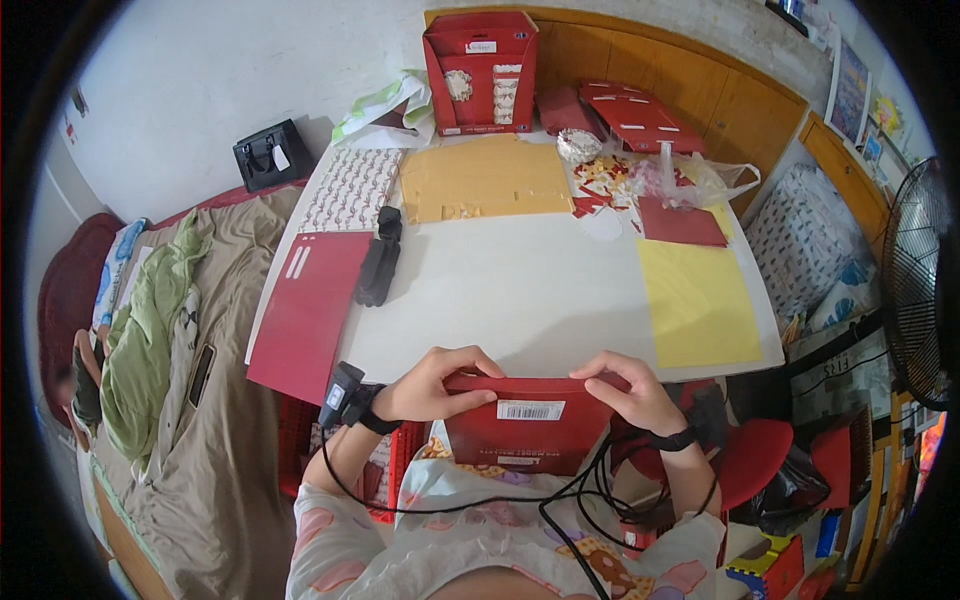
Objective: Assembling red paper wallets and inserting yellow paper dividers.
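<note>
Upright at the table's near edge, close to my body, stands a red cardboard box [525, 437] with a white barcode label on its face. My left hand [440, 383] grips its upper left corner, the thumb on the near face and the fingers over the top edge. On the upper right corner, my right hand [625, 392] is closed in the same way, fingers bent over the edge. The box's lower part reaches down to my lap. Black straps circle both wrists, and a black cable [470, 508] runs across my front.
On the white table [500, 290] lie a dark red sheet [310, 300], a black elongated object [380, 265], brown cardboard [485, 180], a yellow sheet [700, 300] and scraps [605, 180]. A red display box [515, 60] stands behind. A bed [225, 330] is left; a fan [915, 280] right.
</note>
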Demonstrator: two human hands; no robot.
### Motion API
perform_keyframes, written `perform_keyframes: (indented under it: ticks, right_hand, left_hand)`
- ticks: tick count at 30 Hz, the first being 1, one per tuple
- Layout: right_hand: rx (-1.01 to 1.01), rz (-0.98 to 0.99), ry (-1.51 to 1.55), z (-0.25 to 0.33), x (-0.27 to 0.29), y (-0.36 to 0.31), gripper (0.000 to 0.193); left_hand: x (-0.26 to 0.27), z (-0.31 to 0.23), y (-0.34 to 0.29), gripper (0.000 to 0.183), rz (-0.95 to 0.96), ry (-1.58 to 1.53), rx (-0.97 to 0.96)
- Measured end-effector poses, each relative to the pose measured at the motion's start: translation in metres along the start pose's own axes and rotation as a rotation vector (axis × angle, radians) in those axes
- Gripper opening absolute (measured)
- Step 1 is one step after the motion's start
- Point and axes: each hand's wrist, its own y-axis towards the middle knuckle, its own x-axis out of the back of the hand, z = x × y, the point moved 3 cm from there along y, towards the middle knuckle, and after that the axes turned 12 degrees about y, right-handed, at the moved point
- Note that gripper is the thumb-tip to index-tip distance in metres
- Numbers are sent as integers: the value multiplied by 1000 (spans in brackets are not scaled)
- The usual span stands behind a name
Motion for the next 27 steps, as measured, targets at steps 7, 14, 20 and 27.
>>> perform_keyframes:
  ticks: [7,14,20,27]
  right_hand:
    - [104,-97,-72,93,13,17,14]
    - [511,-69,-352,173,19,44,15]
    - [597,106,-458,101,14,38,22]
    - [612,130,-731,0,-5,10,26]
  left_hand:
    - [49,-30,16,35,-198,-361,-95]
    - [92,-85,41,47,-376,-123,-380]
    - [88,-68,35,38,-172,493,-468]
    - [4,4,4,36,-99,813,-351]
